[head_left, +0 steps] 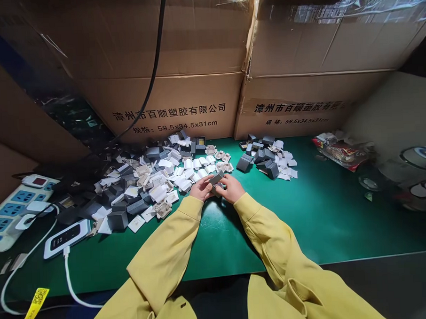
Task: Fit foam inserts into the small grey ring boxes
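Observation:
Between my two hands is a small dark grey box [216, 178], held just above the green tabletop. My left hand [201, 188] grips its left side, fingers closed on it. On the other side my right hand [231, 189] is closed round the box's right end and lower part. Whether the box's lid is apart from its base is hard to make out. Close to my left hand lies a big heap of white card inserts [159, 193] mixed with dark grey boxes [117, 220]. Past my right hand sits a smaller pile of grey boxes [265, 154] and white inserts [285, 162].
Large cardboard cartons [175, 100] stand along the back edge. At left are a power strip [15, 210] and a white device [67, 238] with a white cable [70, 278]. A red plastic packet [343, 154] and a glass jar [371, 181] are at right. A black cable [155, 63] hangs down.

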### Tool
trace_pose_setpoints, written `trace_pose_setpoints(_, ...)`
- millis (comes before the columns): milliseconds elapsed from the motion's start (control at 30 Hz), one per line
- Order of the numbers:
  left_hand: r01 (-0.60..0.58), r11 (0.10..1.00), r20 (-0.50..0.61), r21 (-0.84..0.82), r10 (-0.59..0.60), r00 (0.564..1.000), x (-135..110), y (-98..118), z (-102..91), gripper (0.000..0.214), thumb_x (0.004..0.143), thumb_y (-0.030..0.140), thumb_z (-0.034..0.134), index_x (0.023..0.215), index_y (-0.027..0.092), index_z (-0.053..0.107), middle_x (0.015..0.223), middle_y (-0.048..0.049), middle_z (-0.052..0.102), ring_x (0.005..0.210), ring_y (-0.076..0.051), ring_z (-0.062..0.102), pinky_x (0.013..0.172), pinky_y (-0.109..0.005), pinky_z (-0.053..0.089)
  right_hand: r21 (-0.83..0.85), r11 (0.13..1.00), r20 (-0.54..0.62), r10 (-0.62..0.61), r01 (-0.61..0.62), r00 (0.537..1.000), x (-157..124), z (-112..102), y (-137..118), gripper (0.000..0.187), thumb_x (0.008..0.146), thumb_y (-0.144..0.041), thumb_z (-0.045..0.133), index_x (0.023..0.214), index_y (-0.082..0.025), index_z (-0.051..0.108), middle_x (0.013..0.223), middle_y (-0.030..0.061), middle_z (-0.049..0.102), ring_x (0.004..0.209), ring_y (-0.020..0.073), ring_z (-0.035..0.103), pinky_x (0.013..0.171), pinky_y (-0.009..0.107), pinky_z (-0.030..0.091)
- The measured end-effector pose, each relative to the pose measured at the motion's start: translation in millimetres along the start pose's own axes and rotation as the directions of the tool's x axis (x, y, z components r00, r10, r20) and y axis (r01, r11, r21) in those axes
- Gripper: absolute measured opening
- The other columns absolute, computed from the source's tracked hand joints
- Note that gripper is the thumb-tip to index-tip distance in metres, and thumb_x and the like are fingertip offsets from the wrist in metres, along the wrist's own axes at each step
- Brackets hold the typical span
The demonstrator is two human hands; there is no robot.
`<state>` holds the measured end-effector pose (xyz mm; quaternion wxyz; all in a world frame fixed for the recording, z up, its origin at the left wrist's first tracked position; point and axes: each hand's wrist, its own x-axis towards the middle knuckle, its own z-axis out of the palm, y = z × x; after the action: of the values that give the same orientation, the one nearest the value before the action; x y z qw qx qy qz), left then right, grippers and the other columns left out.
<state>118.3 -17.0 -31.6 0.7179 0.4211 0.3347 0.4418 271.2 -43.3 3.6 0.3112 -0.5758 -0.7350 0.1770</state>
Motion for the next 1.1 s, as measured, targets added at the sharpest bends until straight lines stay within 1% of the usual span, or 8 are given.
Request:
trace_pose_setpoints(167,0.006,1.000,0.005,-0.004,-0.006,1.000,0,-1,-1.2,0.059,0.059,0.040,0.076,0.111,0.018,0.058,0.094,-0.0090,0.063,0.078,-0.019,0.061,0.070,-0.037,0.053,0.056,0.994,0.031,-0.099,0.097,0.995,0,-4,4,0.024,0.077,-0.024,0.055,0.097,-0.019,0.066,0.097,0.0077,0.053,0.090,0.0184,0.054,0.080,0.031,0.046)
trace_pose_setpoints(333,0.004,1.000,0.022,-0.031,-0.003,1.000,-2,2,0.5,0.058,0.061,0.039,0.075,0.112,0.019,0.055,0.096,-0.0085,0.062,0.082,-0.020,0.061,0.070,-0.036,0.053,0.083,0.990,0.013,-0.119,0.118,0.993,0,2,4,0.021,0.076,-0.021,0.054,0.092,-0.019,0.068,0.099,0.0081,0.056,0.095,0.0195,0.054,0.085,0.033,0.045)
trace_pose_setpoints(433,0.004,1.000,-0.014,-0.023,-0.004,1.000,-4,6,3.6,0.059,0.061,0.041,0.075,0.112,0.019,0.055,0.094,-0.0080,0.062,0.084,-0.021,0.060,0.070,-0.036,0.053,0.107,0.990,-0.062,-0.082,0.088,0.995,-2,8,0,0.020,0.077,-0.023,0.052,0.089,-0.020,0.068,0.100,0.0064,0.060,0.093,0.0188,0.057,0.083,0.032,0.046)
trace_pose_setpoints(533,-0.002,1.000,-0.048,-0.019,0.001,0.999,-6,9,6.1,0.059,0.060,0.041,0.075,0.112,0.020,0.056,0.094,-0.0074,0.063,0.085,-0.021,0.060,0.072,-0.037,0.053,0.157,0.988,-0.147,0.016,0.008,0.989,-4,11,-2,0.019,0.078,-0.027,0.052,0.086,-0.022,0.069,0.094,0.0037,0.066,0.087,0.0178,0.060,0.080,0.031,0.048)
trace_pose_setpoints(633,-0.006,1.000,-0.061,-0.020,0.005,0.998,-6,9,6.9,0.058,0.060,0.040,0.075,0.111,0.020,0.056,0.094,-0.0079,0.063,0.085,-0.021,0.059,0.071,-0.036,0.053,0.191,0.981,-0.153,0.062,-0.032,0.986,-6,13,-4,0.020,0.080,-0.032,0.052,0.088,-0.025,0.069,0.096,0.0014,0.069,0.091,0.0181,0.062,0.083,0.031,0.048)
trace_pose_setpoints(900,-0.046,0.999,-0.119,0.010,0.047,0.992,-5,6,8.9,0.060,0.059,0.042,0.075,0.113,0.020,0.057,0.100,-0.0086,0.063,0.089,-0.021,0.059,0.069,-0.031,0.052,-0.082,0.997,-0.068,-0.015,0.009,0.998,-12,17,-11,0.028,0.090,-0.032,0.038,0.097,-0.026,0.063,0.115,0.0031,0.062,0.105,0.0192,0.058,0.087,0.033,0.047)
trace_pose_setpoints(1000,-0.067,0.998,-0.150,0.006,0.067,0.986,-4,5,10.6,0.060,0.059,0.041,0.075,0.113,0.020,0.058,0.098,-0.0075,0.063,0.085,-0.020,0.060,0.066,-0.029,0.052,-0.104,0.995,-0.036,0.009,-0.012,0.999,-12,21,-15,0.028,0.091,-0.032,0.035,0.101,-0.023,0.060,0.122,0.0063,0.057,0.110,0.0210,0.055,0.088,0.035,0.046)
trace_pose_setpoints(1100,-0.098,0.995,-0.185,0.002,0.097,0.978,-3,4,11.3,0.060,0.059,0.041,0.075,0.113,0.020,0.058,0.091,-0.0052,0.063,0.080,-0.017,0.060,0.064,-0.026,0.051,-0.071,0.997,-0.003,0.023,-0.023,1.000,-13,27,-19,0.032,0.090,-0.030,0.035,0.113,-0.018,0.054,0.126,0.0116,0.053,0.122,0.0241,0.045,0.096,0.039,0.041)
